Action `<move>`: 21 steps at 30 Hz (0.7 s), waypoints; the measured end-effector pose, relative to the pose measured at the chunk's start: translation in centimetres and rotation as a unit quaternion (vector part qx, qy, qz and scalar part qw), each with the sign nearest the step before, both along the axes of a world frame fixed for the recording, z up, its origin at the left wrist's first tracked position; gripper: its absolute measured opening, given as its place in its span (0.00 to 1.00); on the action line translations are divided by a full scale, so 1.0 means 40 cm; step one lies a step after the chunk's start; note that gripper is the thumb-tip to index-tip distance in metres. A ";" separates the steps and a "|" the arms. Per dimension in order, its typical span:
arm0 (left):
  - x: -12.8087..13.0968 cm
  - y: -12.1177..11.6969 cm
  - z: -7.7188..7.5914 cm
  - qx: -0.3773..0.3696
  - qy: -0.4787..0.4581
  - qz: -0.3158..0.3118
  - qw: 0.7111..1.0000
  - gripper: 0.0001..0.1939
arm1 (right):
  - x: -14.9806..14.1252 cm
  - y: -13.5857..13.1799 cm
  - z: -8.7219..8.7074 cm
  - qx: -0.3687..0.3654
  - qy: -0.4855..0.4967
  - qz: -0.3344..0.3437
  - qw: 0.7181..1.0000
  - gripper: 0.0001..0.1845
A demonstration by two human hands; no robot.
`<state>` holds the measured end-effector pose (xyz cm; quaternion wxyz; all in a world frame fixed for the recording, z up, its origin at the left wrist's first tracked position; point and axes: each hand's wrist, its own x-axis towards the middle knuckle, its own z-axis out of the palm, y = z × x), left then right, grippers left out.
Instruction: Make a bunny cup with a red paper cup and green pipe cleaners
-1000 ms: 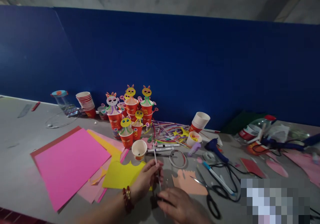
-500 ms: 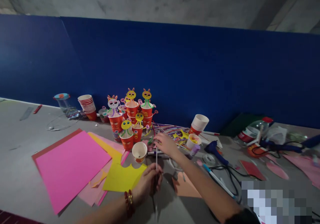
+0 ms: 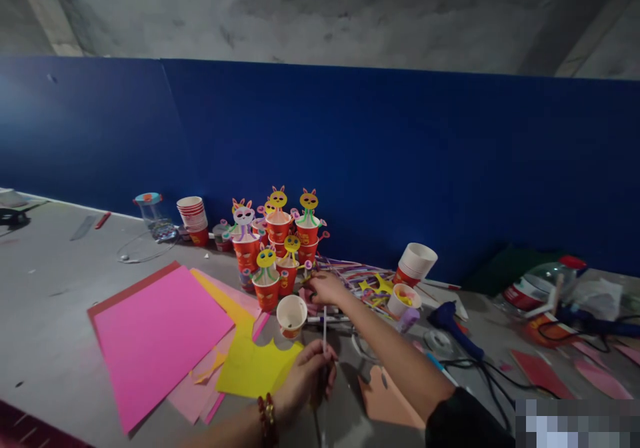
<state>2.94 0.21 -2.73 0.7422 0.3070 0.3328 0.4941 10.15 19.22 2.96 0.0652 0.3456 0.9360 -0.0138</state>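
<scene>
My left hand (image 3: 307, 376), with a bead bracelet at the wrist, is closed round a thin white straw (image 3: 325, 320) that it holds upright near the table's front. My right hand (image 3: 324, 287) is stretched forward to the heap of coloured straws (image 3: 350, 273) beside the red paper cups with bunny heads (image 3: 280, 241); its fingers are pinched together, and what they hold is too small to make out. An open white-lined cup (image 3: 291, 315) stands between the two hands.
Pink (image 3: 160, 335) and yellow (image 3: 255, 368) paper sheets lie at the left. Stacked red cups (image 3: 194, 220), a lying cup stack (image 3: 414, 263), a blue glue gun (image 3: 453, 321) with black cord, a small cup (image 3: 403, 299) and a plastic bottle (image 3: 543, 281) crowd the grey table (image 3: 55, 301) before the blue wall.
My right hand left the straw near my left hand and reached forward to the straw heap, then drew its fingers into a pinch. The view shifted left and up.
</scene>
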 end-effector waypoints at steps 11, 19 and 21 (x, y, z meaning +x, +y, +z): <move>-0.001 -0.006 0.013 -0.008 0.011 0.009 1.000 0.20 | 0.087 0.016 0.105 0.030 -0.015 -0.068 0.997 0.16; -0.006 -0.010 0.013 -0.011 0.009 0.003 1.000 0.21 | 0.191 0.041 0.160 -0.010 0.028 -0.058 0.998 0.14; -0.006 -0.008 0.013 -0.010 0.008 0.005 1.000 0.21 | 0.198 0.036 0.160 -0.016 0.045 -0.056 0.997 0.11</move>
